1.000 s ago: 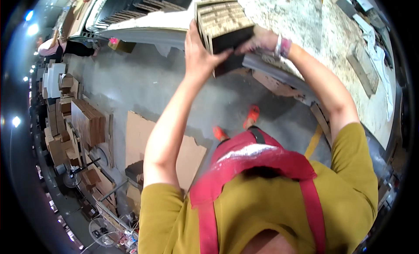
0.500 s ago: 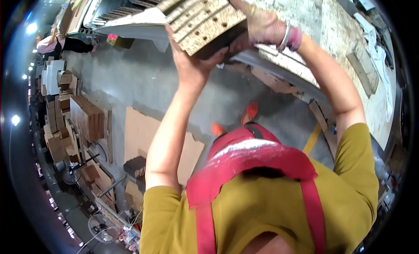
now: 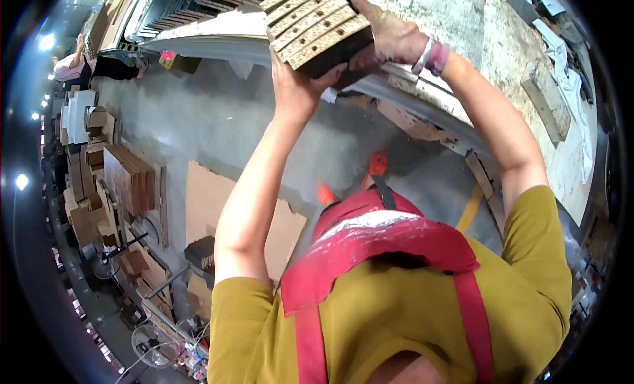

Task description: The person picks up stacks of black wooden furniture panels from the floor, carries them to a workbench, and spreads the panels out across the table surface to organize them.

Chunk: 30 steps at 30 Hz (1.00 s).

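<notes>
Between my two hands, above the edge of the workbench, is a stack of particleboard panels. Their pale chipboard edges face up with drilled holes in them, and the outer face is dark. My left hand grips the near left side, its thumb lying against the dark face. My right hand, with a stained glove or wrap and a wrist band, clasps the right end. Some fingers of both hands are hidden behind the panels.
Rows of dark panels stand on the bench at the far left. A pale block and white cloth lie to the right. Flat cardboard, stacked boards and a fan are on the left. Another person works farther off.
The stack of panels has tilted slightly and shifted a little to the right and away, with its holed edges now sharper. Both hands have moved along with it, still gripping.
</notes>
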Available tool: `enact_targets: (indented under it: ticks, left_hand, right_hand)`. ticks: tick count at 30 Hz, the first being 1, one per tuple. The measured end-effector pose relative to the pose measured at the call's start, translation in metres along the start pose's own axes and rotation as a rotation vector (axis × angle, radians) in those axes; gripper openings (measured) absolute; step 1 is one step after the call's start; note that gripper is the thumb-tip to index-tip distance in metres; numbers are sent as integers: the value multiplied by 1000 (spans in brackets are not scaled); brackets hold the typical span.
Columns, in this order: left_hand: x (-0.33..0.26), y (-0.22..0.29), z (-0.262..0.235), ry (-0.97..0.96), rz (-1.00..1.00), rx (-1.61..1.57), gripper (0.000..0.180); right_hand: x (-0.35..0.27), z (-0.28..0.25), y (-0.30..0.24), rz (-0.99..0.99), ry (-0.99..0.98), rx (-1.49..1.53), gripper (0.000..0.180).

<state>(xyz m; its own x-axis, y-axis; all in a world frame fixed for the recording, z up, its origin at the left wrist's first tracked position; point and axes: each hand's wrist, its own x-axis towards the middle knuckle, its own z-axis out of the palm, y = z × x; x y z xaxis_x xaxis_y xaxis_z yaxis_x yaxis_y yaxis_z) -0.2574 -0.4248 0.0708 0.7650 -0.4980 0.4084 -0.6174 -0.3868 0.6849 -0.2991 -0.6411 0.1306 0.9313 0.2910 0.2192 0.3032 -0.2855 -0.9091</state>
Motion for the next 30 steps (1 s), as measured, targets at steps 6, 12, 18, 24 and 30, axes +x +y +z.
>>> enact_targets:
  ticks: [6, 12, 18, 24, 30]
  left_hand:
    - [-10, 94, -1, -4, -483, -871, 77]
    - [-64, 176, 70, -340, -1366, -1706, 62]
    - [-79, 186, 126, -707, -1561, -1965, 72]
    - [-72, 182, 150, -676, -1601, -2011, 76]
    - [-82, 161, 178, -892, -1585, -1999, 72]
  right_hand:
    - [-47, -19, -22, 384, -84, 425, 76]
    - [-103, -85, -47, 470, -705, -276, 38]
    - [-106, -85, -59, 1610, -386, 166, 47]
    - [-134, -116, 0, 1446, -604, 154, 49]
    - [-105, -90, -22, 1510, -728, -80, 51]
